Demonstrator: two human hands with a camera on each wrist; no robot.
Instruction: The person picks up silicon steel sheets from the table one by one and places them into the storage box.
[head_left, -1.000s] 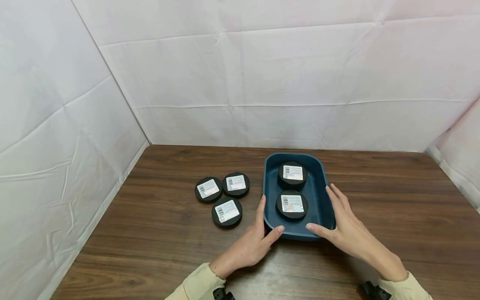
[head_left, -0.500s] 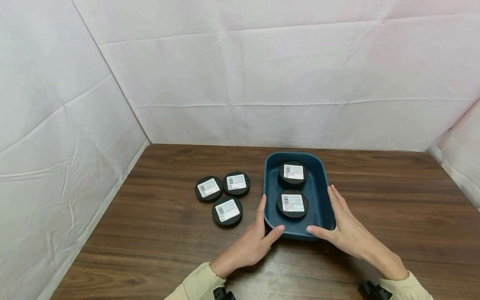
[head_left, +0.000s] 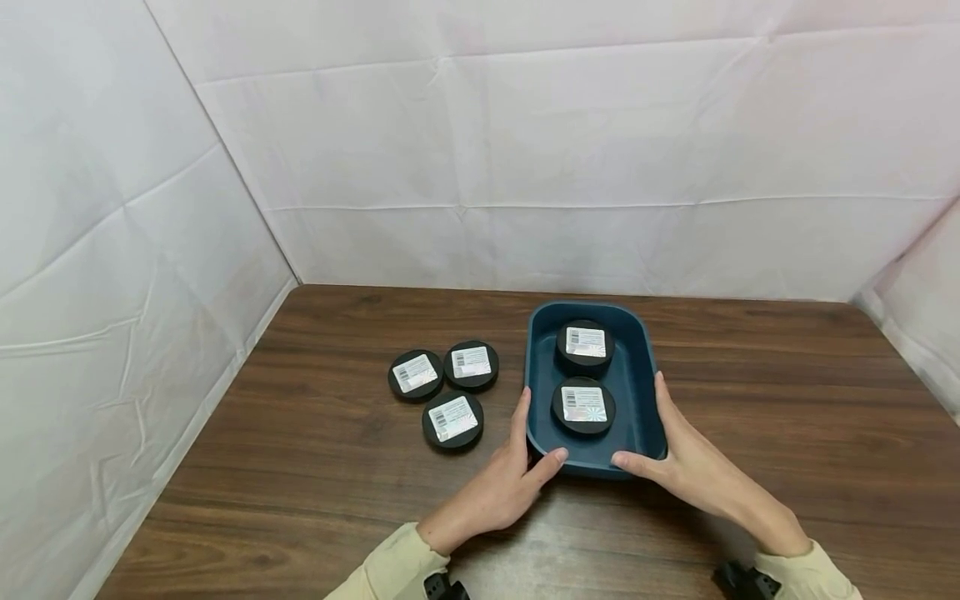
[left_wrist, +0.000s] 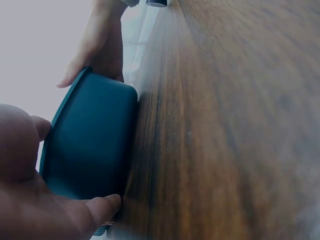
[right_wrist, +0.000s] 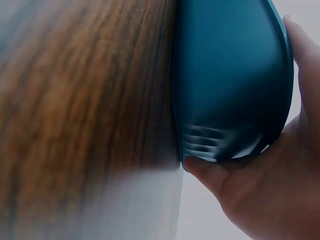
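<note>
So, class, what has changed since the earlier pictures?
The right hand shifted slightly: two fingers showed along the side of the blue tray, now one. Nothing was let go. The tray, its two black discs, the three discs outside it and the left hand stayed put.

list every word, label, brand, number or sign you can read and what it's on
No text is legible.
White labels on two black discs in the blue tray: too small to read; the nearer shows a pale starburst.
White labels on three black discs on the table: too small to read.
Tray: no lettering seen.
</note>
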